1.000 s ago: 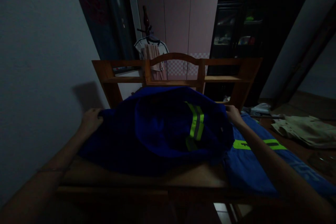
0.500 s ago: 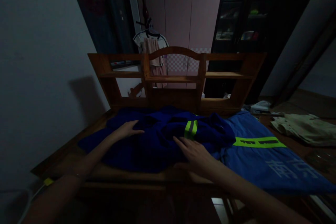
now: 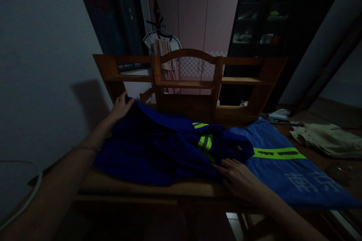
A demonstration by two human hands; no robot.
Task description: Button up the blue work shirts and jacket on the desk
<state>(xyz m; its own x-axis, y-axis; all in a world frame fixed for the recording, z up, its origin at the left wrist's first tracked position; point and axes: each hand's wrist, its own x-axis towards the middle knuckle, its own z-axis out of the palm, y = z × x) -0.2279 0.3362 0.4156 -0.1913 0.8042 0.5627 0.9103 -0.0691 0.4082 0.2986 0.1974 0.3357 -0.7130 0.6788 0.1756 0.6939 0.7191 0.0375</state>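
Left hand (image 3: 121, 108) has risen, grip pinching the dark-blue, lime-striped cloth garment (image 3: 175, 150); grip of right hand (image 3: 239, 177) unclear; spreading seems underway, next wanting even pull.

Dim, bluish light from a source out of view leaves the folds of the blue work garment (image 3: 169, 150) nearly black, while its lime reflective strips (image 3: 208, 142) stand out. A soft shadow (image 3: 92, 99) darkens the left wall (image 3: 42, 45); wide-angle stretch slants the black cabinet (image 3: 305, 26)
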